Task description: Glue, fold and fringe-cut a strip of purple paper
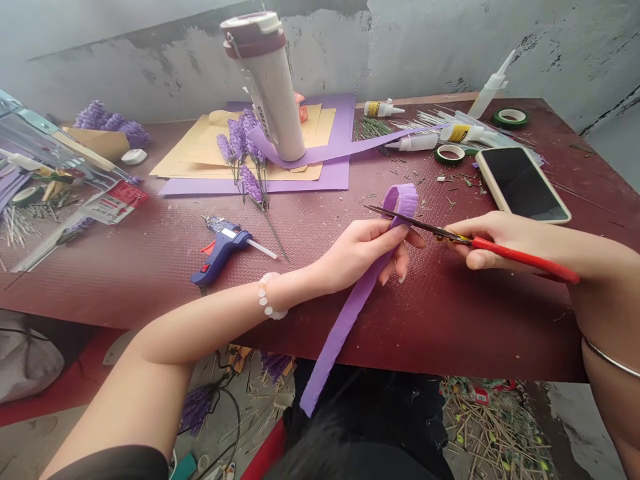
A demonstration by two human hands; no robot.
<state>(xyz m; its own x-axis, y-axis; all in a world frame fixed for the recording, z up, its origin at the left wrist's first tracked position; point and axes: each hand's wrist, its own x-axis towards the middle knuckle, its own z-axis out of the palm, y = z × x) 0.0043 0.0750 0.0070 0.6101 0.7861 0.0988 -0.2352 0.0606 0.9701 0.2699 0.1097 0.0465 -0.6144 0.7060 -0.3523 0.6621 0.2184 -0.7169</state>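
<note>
My left hand (373, 250) pinches a long purple crepe paper strip (345, 320) between thumb and fingers. The strip's upper end curls into a loop with a finely notched edge, and its lower end hangs past the table's front edge. In my right hand (493, 240) is a pair of scissors (520, 257) with red handles. Their dark blades reach left across the strip, just above my left thumb. Whether the blades are fully closed is hard to tell.
A blue glue gun (223, 250) lies left of my hands. Behind it are purple flower stems (243, 143) and a white tumbler (275, 93) on paper sheets. A phone (523, 183), green tape rolls (510, 118) and glue bottles (415, 142) sit at the right.
</note>
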